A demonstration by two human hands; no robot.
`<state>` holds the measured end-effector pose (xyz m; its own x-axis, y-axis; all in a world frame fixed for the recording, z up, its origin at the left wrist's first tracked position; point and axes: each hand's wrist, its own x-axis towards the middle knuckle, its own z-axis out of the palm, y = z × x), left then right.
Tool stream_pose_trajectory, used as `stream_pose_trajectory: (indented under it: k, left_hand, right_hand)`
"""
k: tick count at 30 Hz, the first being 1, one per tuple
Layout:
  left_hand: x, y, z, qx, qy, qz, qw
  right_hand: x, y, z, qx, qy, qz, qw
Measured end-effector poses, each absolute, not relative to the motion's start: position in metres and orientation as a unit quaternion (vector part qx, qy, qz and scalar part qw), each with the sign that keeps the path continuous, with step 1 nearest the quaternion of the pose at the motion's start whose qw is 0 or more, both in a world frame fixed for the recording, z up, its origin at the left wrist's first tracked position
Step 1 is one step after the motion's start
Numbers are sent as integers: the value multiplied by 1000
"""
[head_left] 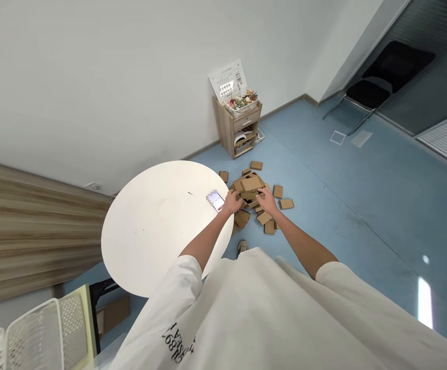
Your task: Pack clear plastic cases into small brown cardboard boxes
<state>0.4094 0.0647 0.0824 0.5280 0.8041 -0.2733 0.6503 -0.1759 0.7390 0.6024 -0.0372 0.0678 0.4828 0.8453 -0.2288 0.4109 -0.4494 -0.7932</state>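
Note:
My left hand (232, 201) and my right hand (266, 199) are on either side of a small brown cardboard box (249, 196), fingers curled against its ends. Another cardboard box (252, 183) shows just beyond it, its broad face up; I cannot tell whether it rests on the held one. Beneath and around my hands lies a heap of similar boxes (264, 218) on the floor. My left forearm passes over the edge of a round white table (150, 231), next to a phone (216, 200) with a lit screen.
A small wooden cabinet (227, 126) stands against the wall, with a white basket (242, 109) and a white board (228, 81) on top. A black chair (370, 92) is at the far right. White mesh trays (34, 334) sit at lower left. My shoe (242, 246) is near the heap.

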Motion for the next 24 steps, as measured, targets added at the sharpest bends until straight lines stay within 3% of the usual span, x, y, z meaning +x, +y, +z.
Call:
stream_pose_trajectory:
  k: [14,24]
  left_hand:
    - [376,41,75,762,487,95,416]
    - [287,13,90,722,546,135,402]
  right_hand:
    - [574,-41,44,-767,-386,398,323]
    - [496,-20,55,-696,-478,445,299]
